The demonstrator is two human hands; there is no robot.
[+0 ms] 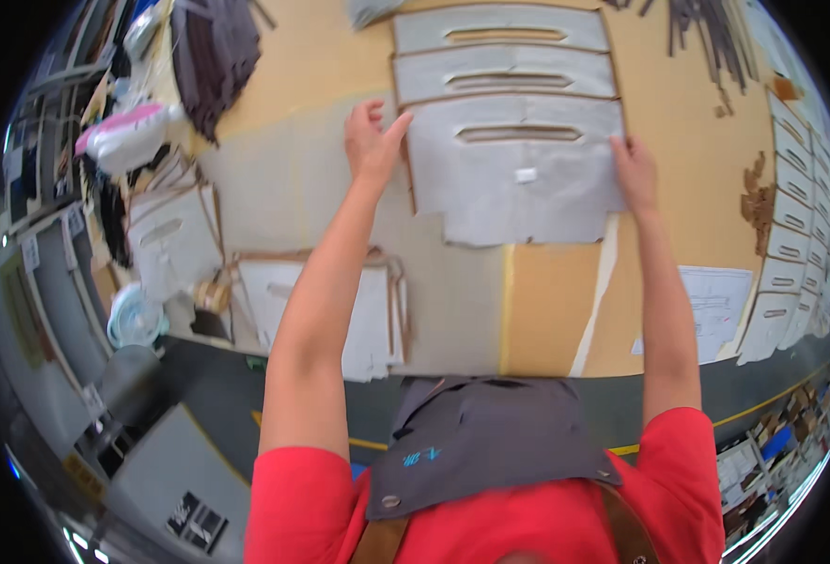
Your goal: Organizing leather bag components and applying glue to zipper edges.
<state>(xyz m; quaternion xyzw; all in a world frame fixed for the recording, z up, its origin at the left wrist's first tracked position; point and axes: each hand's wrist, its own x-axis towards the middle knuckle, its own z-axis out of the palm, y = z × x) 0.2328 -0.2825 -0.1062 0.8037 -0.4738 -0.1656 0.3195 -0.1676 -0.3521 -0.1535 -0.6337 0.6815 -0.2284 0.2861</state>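
Observation:
A flat grey panel [509,188] with a long pointed slot and a small white tag lies on the table in front of me. It overlaps a second slotted panel [574,73], and a third panel [415,36] lies beyond that one. My right hand [635,174] pinches the nearest panel's right edge, the fingertips partly hidden by it. At the panel's upper left corner is my left hand [375,143], its fingers apart and slightly bent. The left thumb is close to the brown edge; whether it touches, I cannot tell.
White slotted panels [363,310] are stacked under my left forearm, with another stack [175,235] at the left. Overlapping slotted panels [786,244] line the table's right side. Dark strips [213,56] lie far left. A printed sheet [720,291] sits beside my right forearm.

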